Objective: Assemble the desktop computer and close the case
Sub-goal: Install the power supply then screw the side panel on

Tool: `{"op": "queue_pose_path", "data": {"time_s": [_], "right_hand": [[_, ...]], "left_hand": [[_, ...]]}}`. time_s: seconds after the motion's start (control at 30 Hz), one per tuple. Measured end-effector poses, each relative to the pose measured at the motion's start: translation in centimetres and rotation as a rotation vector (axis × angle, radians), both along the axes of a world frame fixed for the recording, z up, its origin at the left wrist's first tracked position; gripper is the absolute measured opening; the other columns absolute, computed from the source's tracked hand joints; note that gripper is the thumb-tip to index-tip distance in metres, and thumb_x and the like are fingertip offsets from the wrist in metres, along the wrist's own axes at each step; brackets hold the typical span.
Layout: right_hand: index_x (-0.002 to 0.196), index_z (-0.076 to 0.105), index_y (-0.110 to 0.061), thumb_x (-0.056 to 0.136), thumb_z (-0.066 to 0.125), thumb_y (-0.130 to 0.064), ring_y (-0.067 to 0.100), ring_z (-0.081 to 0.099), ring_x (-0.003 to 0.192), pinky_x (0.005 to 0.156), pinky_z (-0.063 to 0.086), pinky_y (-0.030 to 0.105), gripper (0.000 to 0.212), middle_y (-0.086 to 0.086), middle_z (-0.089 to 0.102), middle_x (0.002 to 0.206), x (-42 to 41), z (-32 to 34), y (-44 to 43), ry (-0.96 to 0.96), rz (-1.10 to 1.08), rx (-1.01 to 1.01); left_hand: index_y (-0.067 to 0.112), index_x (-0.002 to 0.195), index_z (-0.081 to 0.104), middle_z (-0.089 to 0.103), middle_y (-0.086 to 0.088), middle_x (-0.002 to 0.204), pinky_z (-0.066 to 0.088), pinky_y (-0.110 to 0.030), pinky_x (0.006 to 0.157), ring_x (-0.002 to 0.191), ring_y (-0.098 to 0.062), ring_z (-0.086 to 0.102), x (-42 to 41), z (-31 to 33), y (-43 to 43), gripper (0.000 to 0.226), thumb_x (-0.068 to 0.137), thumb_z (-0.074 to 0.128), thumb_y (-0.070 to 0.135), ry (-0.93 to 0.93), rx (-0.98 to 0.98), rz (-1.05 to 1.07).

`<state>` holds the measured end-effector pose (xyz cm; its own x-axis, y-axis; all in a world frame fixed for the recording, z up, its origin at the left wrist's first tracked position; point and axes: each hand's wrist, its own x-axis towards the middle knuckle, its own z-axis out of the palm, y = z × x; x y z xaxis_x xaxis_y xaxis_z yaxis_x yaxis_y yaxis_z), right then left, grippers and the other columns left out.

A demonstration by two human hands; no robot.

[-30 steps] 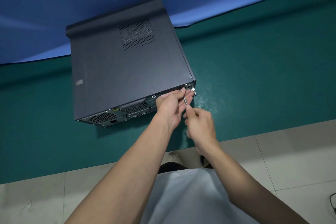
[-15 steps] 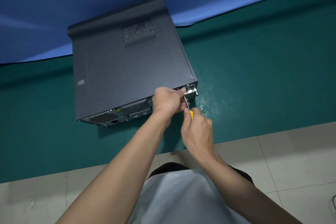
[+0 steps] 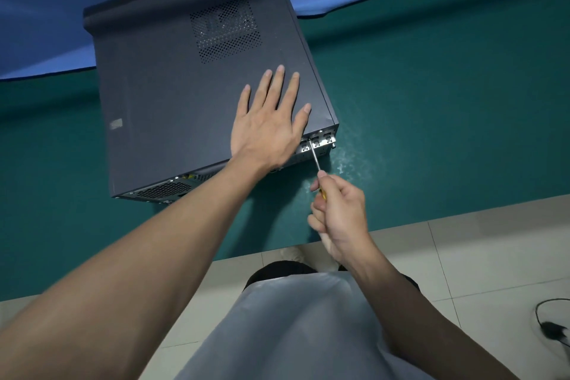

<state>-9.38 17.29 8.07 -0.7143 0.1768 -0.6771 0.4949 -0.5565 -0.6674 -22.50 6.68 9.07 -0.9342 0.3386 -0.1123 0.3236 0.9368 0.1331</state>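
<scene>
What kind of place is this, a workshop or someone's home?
Probably a computer assembly bench: a dark computer case lies on a green-covered table with a blue cloth behind, and the right hand holds a screwdriver to its rear.

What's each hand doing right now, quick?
Left hand: open, flat on the computer case.
Right hand: closed around the screwdriver, tip at the case's rear.

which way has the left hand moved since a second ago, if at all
Yes. The left hand has gone from the rear edge of the computer case, beside the screwdriver, up onto its top panel, flat, fingers spread toward the vent grille.
</scene>
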Motion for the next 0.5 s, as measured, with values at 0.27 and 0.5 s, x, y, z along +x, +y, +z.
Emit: {"op": "queue_pose_path", "data": {"time_s": [0.27,0.5], "right_hand": [[0.077,0.058,-0.007,0.093,0.054,-0.022,0.007,0.025,0.031,0.029,0.021,0.021,0.022,0.002,0.039,0.044,0.0,0.8,0.2,-0.042,-0.074,-0.297],[0.063,0.037,-0.016,0.101,0.036,-0.037,0.023,0.037,0.050,0.057,0.026,0.033,0.044,0.001,0.045,0.053,-0.7,0.7,-0.7,0.107,0.437,1.150]], "left_hand": [[0.029,0.157,0.003,-0.001,0.004,0.165,-0.001,-0.042,0.122,0.151,-0.012,-0.004,0.0,0.2,0.0,0.063,0.100,0.006,0.057,0.010,-0.005,0.005],[0.029,0.157,0.005,0.000,0.004,0.165,-0.001,-0.042,0.122,0.151,-0.012,-0.003,0.1,0.3,-0.1,0.063,0.100,0.008,0.057,0.018,0.011,0.013]]}}
